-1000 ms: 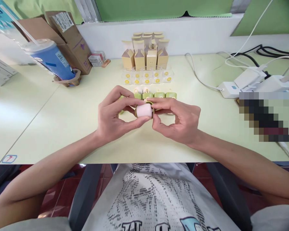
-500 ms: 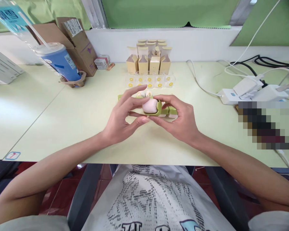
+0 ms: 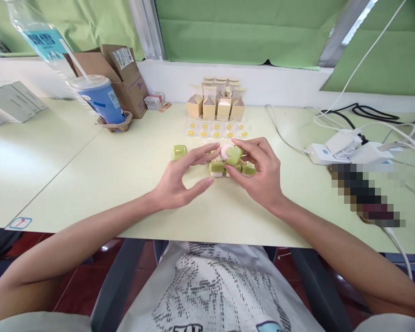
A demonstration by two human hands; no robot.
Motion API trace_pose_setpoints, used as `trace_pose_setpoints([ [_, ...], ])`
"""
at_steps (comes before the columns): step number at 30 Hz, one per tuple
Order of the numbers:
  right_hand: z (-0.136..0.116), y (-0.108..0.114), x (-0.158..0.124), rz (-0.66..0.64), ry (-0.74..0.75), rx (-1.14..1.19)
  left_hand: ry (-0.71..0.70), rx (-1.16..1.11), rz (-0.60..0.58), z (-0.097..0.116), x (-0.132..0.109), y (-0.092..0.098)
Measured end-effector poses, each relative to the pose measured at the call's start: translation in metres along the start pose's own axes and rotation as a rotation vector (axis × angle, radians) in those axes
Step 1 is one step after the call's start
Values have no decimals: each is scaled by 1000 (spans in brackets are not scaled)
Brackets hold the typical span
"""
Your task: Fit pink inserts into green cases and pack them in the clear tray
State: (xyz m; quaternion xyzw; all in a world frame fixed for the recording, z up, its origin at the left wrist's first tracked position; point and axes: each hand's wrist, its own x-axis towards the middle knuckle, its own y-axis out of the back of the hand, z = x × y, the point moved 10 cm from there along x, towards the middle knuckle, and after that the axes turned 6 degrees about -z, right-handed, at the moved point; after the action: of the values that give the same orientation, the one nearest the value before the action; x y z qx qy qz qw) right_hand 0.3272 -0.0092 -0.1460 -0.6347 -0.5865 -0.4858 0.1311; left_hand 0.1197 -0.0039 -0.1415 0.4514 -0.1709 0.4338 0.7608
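My right hand (image 3: 259, 170) pinches a small green and pale pink rounded piece (image 3: 234, 155) between thumb and fingers, just above the table. Its pink side faces left. My left hand (image 3: 183, 177) is apart from it, with thumb and fingers spread and nothing between them. Beneath the held piece, several similar green pieces with pale undersides (image 3: 216, 168) sit in a row. Another green piece (image 3: 180, 151) lies alone beyond my left fingers. My left fingers partly hide some pale things behind them.
A clear plastic tray with yellow marks (image 3: 217, 128) lies in front of several small open cardboard boxes (image 3: 209, 107). At the left stand a blue cup (image 3: 103, 101), a plastic bottle (image 3: 43, 39) and a brown carton (image 3: 133, 87). A power strip (image 3: 323, 154) with cables is at the right.
My left hand has let go of the green and pink piece and moved down and left. My right hand keeps hold of the piece, now turned. The camera view has tilted up slightly.
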Motion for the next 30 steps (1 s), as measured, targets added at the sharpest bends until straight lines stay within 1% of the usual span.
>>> trace_pose_setpoints([
  [2,8,4,0,30,-33,-24,8,5,48,-1,-2,6],
  [5,13,8,3,17,-37,-29,42,2,130,-7,-2,14],
  [9,-2,8,7,-44,30,-60,158,23,289,-28,-4,31],
  [12,-12,-3,16,-144,85,-107,238,62,384,-46,-8,46],
  [14,-11,-20,26,-260,89,-113,264,78,412,-54,-10,53],
  [16,-6,-42,38,-397,63,-114,275,96,428,-59,-10,58],
  [19,-1,-77,52,-599,10,-143,258,121,448,-59,-10,63],
  [21,0,-99,54,-733,-20,-185,238,141,449,-56,-10,62],
  [23,-1,-113,52,-838,-35,-230,226,163,421,-54,-9,59],
  [25,-2,-120,49,-886,-28,-258,214,188,373,-54,-7,55],
  [30,2,-121,47,-888,10,-278,176,284,268,-54,-5,46],
])
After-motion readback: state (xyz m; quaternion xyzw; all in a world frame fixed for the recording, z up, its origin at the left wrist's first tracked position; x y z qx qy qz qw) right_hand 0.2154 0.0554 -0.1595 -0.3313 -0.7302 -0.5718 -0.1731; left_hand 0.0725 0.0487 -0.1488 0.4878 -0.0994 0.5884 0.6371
